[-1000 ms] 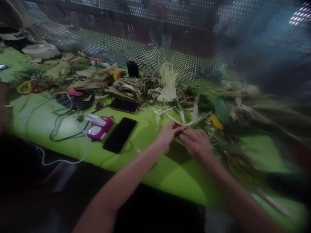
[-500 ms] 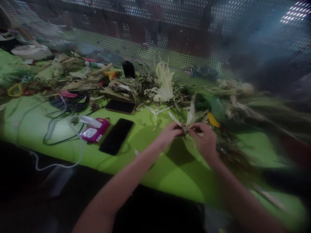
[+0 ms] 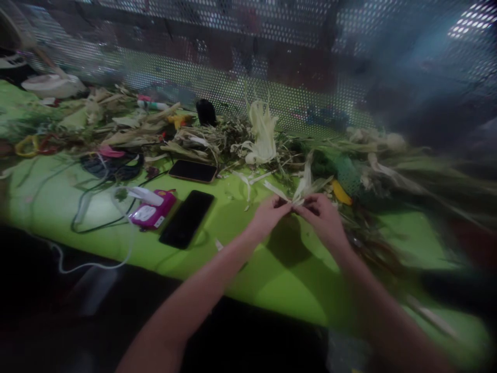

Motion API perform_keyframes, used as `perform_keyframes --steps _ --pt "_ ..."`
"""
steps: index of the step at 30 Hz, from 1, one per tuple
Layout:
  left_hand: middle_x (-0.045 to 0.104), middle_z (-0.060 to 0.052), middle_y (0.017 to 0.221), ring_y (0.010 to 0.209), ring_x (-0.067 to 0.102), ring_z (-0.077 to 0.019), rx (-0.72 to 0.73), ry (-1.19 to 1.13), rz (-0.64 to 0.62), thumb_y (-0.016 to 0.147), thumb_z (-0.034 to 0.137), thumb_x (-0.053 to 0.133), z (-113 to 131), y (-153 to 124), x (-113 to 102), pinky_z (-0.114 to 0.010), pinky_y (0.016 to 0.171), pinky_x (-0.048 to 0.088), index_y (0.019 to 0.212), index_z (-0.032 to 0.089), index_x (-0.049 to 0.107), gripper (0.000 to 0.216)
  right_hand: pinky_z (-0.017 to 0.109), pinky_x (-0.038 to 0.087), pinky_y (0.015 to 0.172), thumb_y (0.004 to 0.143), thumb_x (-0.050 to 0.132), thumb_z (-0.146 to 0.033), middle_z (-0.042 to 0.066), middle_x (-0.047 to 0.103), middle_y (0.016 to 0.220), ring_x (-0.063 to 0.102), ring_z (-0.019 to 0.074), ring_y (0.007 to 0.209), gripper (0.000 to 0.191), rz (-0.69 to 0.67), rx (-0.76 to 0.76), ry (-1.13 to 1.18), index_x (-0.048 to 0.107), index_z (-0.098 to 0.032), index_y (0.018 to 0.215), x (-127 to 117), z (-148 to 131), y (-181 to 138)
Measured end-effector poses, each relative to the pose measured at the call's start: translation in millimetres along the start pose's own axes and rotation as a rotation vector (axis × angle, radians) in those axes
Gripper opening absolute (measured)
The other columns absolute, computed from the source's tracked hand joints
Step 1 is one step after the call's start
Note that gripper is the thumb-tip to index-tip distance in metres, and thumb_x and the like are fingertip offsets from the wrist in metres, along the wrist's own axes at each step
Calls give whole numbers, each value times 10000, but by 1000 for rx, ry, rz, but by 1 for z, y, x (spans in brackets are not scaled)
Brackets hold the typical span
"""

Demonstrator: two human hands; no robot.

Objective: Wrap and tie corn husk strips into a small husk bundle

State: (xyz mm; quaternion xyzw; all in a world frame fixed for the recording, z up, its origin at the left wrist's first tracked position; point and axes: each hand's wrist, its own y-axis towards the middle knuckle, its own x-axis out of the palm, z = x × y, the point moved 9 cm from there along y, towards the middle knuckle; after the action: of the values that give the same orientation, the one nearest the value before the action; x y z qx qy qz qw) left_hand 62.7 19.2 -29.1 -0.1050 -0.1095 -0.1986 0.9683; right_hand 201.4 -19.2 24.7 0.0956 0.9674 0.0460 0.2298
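Pale strips of corn husk [image 3: 306, 178] fan upward and outward from between my two hands, above the green tabletop. My left hand [image 3: 271, 210] pinches the bundle from the left, thumb and fingers pressed together near its base. From the right, my right hand [image 3: 321, 211] grips the same base, its fingers curled. The fingertips of both hands almost meet, and they hide the point where the strips join. Just behind the hands stands a larger pale husk figure [image 3: 263, 135] with a frayed, upright top.
On the left of the green table [image 3: 217, 269] lie a large black phone [image 3: 187, 218], a smaller phone [image 3: 193, 170] and a magenta tissue pack [image 3: 153, 210] with cables around it. Dried husks [image 3: 135, 129] pile along the perforated metal screen [image 3: 233, 67]. A yellow piece [image 3: 341, 192] lies right of my hands.
My fingers have shifted slightly on the bundle, my left hand a little lower and to the left. The left husk strip now leans out further. Both hands keep their hold.
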Motion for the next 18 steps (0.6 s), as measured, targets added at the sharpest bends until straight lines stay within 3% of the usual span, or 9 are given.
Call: perform_keyframes --steps 3,9,13,18 --pt "657 -47 808 707 583 -132 4 27 78 770 307 700 0 3 -8 -308 716 453 837 138 627 196 268 458 574 753 752 -374 7 671 767 618 163 657 349 -29 -43 -64 557 -200 984 1 -3 -1" --pt "609 -7 697 647 495 -123 91 271 142 733 177 685 19 -2 -10 -270 644 354 706 152 618 77 271 459 595 819 679 -304 23 699 816 622 161 687 126 -71 -265 -223 656 -222 912 6 -35 -16" --pt "622 -12 718 677 505 -138 170 441 65 751 135 611 23 -6 0 -275 662 353 692 160 622 66 264 442 549 787 710 -346 17 694 776 585 146 625 155 -24 -167 -88 684 -210 856 0 -27 -11" --pt "630 -28 749 676 523 -142 147 411 -114 814 227 554 17 -9 17 -273 655 385 777 158 630 109 267 468 543 721 769 -401 21 689 742 585 143 611 237 68 7 107 690 -193 801 -11 -3 -1"
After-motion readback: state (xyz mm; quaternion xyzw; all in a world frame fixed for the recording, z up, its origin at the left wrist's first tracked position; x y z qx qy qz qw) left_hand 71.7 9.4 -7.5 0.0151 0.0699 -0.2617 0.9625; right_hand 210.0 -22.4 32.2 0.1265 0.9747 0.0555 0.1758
